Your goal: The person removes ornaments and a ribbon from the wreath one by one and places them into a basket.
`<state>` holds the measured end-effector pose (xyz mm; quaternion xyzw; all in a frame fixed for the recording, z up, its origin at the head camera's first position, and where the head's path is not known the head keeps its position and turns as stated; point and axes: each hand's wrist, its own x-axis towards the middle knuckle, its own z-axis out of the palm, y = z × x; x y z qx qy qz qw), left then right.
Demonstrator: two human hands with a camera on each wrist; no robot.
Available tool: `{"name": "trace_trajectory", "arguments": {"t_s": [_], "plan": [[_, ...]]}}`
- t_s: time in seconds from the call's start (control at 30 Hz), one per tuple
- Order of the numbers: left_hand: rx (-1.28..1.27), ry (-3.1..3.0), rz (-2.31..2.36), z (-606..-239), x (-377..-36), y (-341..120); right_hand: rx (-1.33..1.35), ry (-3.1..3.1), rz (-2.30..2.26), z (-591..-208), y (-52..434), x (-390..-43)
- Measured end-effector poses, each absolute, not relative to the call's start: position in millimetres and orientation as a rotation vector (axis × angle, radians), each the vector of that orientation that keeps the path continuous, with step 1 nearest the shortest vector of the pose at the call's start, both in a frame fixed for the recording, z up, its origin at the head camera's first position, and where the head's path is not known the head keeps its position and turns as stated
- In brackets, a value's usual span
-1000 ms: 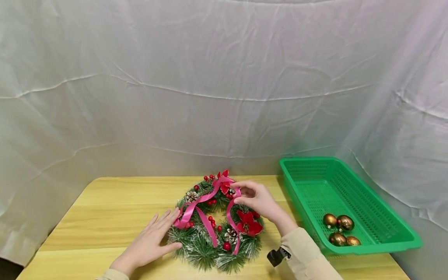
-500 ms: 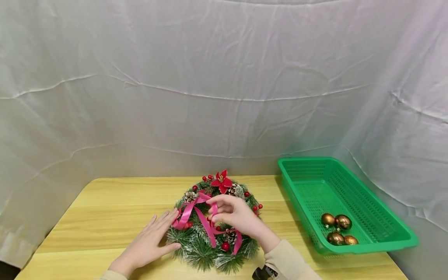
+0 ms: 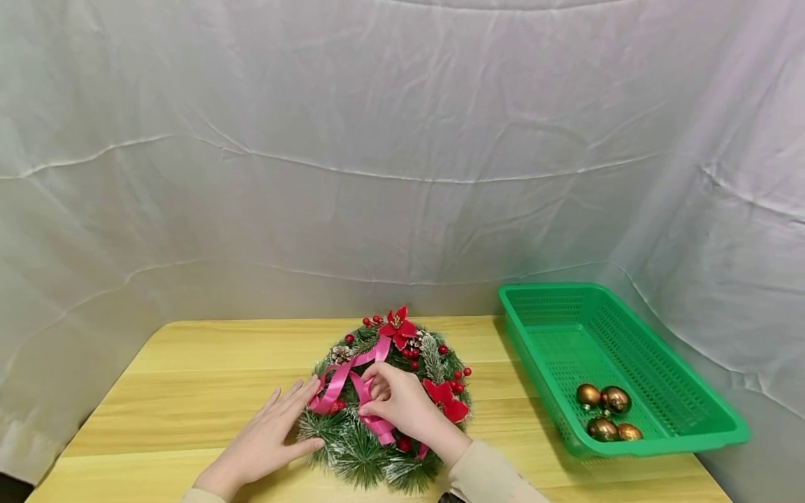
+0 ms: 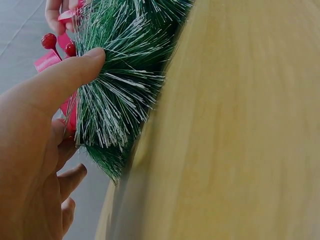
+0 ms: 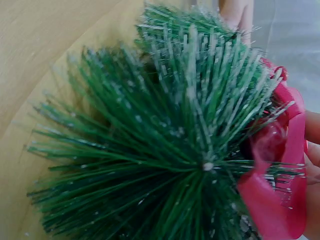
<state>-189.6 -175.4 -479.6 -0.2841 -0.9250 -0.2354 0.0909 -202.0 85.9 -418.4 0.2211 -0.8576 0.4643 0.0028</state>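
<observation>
Wreath (image 3: 390, 402) lies flat at desk (image 3: 189, 377) centre. Left hand (image 3: 267, 436) rests on its left edge, fingers straight. Right hand (image 3: 402, 405) pinches pink ribbon (image 3: 342, 374) over the middle. Ribbon looks soft, slippery, light: pinch near the end. Wreath bristly, light.

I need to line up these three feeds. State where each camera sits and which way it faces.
Head: above, facing forward and down at wreath, basket; both hands show.
Left wrist: low beside left hand, facing wreath needles; thumb shows.
Right wrist: close under wreath, facing needles and ribbon; fingertips show.
All share the wreath.
</observation>
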Motion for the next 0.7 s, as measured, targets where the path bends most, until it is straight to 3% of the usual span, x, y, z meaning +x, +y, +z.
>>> {"name": "trace_trajectory", "arguments": {"t_s": [0.7], "plan": [[-0.845,-2.748,-0.704,-481.1,-190.3,-175.5,0.721,-2.683,1.362,-421.3,83.4,-204.4]]}}
